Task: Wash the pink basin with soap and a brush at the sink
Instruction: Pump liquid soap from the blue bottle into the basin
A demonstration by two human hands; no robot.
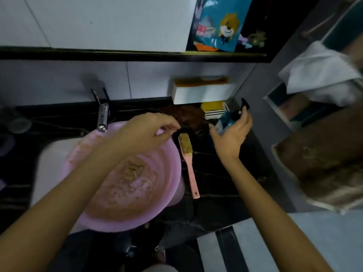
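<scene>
Leftmost, the white sink [51,154] sits sunk into the dark table [220,185], and the pink basin [137,193] rests tilted in it, its rim overhanging the sink's right edge. Brownish residue smears the inside of the basin, with a thicker clump near the middle. A metal tap [103,116] juts out from the wall above the basin's far rim.

The left hand [145,130] hovers over the far right edge of the basin, its grip narrow, fingertips pinched loosely together with nothing visible between them. Just beside the basin on the table lies the brush [187,154], pink-handled, bristles up, head pointing toward the wall and handle toward the person.

Further right, the right hand [231,132] has its grip wrapped around a blue soap bottle [225,120] with a black pump top, held above the table and apart from the brush. Behind it, a white holder [202,93] is fixed to the wall.
</scene>
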